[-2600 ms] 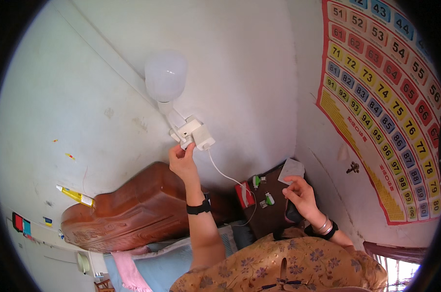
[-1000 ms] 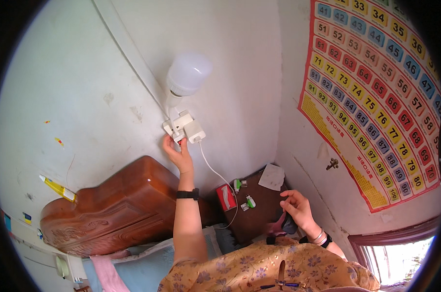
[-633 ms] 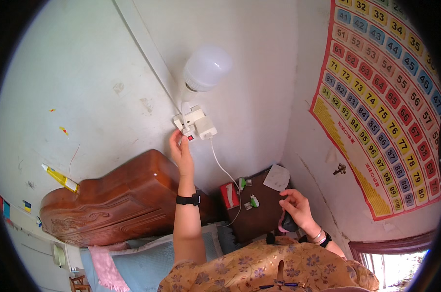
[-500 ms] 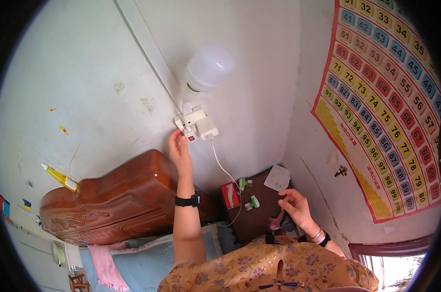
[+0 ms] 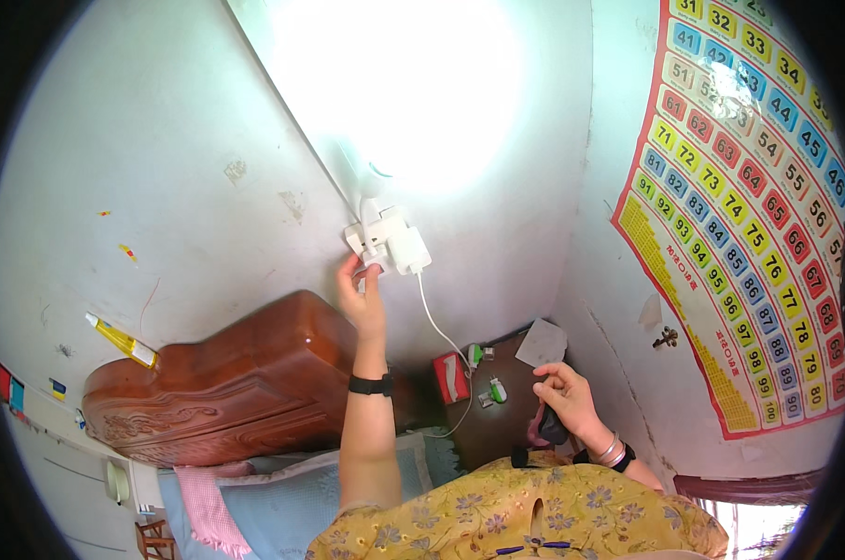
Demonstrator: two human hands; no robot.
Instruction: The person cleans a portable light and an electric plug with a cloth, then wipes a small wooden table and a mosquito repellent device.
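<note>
On the wall, a large light bulb (image 5: 399, 84) glows so brightly that its outline is lost in glare. Its white stalk (image 5: 366, 213) runs down to a white power socket (image 5: 377, 233). My left hand (image 5: 363, 297) grips the socket's lower end, with the thumb over the spot of the red switch and the fingers at the left edge. Beside it, a white charger (image 5: 408, 250) is plugged in, its cable (image 5: 432, 317) hanging down. My right hand (image 5: 568, 399) hovers over the small table, fingers loosely curved and thumb apart, with nothing visible in it.
The dark table (image 5: 506, 359) carries a red box (image 5: 450, 377), green-and-white plugs (image 5: 497, 390) and a pale sheet (image 5: 542, 343). A carved wooden headboard (image 5: 226, 383) and blue bedding (image 5: 301, 504) lie left. A number chart (image 5: 730, 233) hangs on the right wall. A yellow tube (image 5: 122, 342) is above the headboard.
The bulb has gone from unlit to brightly lit. My left thumb has moved onto the red switch, which no longer shows. The view has shifted slightly; my right hand stays much the same.
</note>
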